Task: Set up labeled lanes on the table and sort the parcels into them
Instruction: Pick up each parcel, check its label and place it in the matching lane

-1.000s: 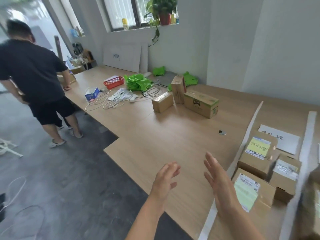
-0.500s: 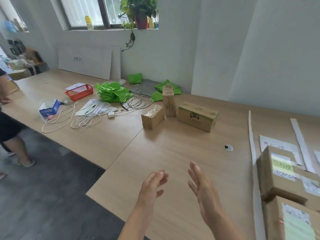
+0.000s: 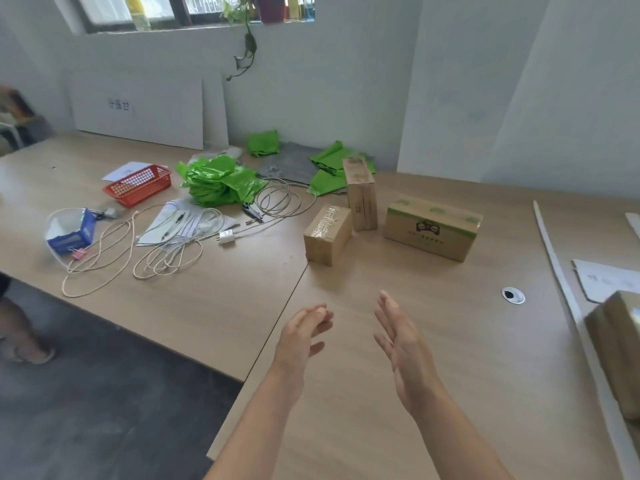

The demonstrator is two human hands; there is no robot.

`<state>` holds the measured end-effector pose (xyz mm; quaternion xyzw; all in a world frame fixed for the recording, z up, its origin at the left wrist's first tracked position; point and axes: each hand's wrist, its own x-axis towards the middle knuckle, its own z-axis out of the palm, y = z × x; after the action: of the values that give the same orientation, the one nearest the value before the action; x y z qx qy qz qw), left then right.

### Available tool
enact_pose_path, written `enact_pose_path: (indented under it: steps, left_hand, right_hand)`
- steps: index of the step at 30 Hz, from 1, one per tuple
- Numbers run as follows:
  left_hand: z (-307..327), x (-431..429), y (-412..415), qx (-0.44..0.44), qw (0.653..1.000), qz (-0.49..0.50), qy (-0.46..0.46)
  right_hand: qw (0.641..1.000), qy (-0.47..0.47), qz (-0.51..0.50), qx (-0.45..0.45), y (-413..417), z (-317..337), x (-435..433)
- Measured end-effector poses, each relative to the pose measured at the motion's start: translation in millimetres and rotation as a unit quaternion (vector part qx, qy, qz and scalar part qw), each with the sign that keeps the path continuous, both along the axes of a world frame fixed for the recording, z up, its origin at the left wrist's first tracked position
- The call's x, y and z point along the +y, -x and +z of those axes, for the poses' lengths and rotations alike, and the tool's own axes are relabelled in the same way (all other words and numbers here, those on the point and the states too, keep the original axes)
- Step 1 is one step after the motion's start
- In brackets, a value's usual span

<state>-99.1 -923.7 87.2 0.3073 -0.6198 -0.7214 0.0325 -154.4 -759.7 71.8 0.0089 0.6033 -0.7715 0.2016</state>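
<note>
My left hand [image 3: 301, 337] and right hand [image 3: 405, 348] hover above the table [image 3: 433, 410] near its front edge, fingers loose, holding nothing. Toward the back edge stand a small parcel [image 3: 327, 233], a tall parcel [image 3: 362, 195] and a wide parcel [image 3: 433, 228].

Bench [image 3: 450, 358]: small parcel [image 3: 327, 233] at left, upright parcel [image 3: 362, 194] just behind it, long parcel [image 3: 433, 228] to their right. Basket [image 3: 138, 185], bag heap [image 3: 221, 181] and cables [image 3: 166, 251] lie farther left. Lane strip [image 3: 554, 258] runs far right. Left hand [image 3: 301, 337] and right hand [image 3: 405, 344] hover before the parcels.
</note>
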Motion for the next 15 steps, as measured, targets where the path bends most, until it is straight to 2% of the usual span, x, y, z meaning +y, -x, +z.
enact_pose_path:
  steps: [8,15]
  left_hand:
    - [-8,-72,96,-0.024,0.999,-0.02,0.03]
    - [-21,-114,167,-0.042,0.998,-0.022,0.038]
  right_hand:
    - [1.0,0.008,-0.017,-0.011,92,-14,-71]
    - [0.998,-0.026,-0.034,-0.034,160,-39,-112]
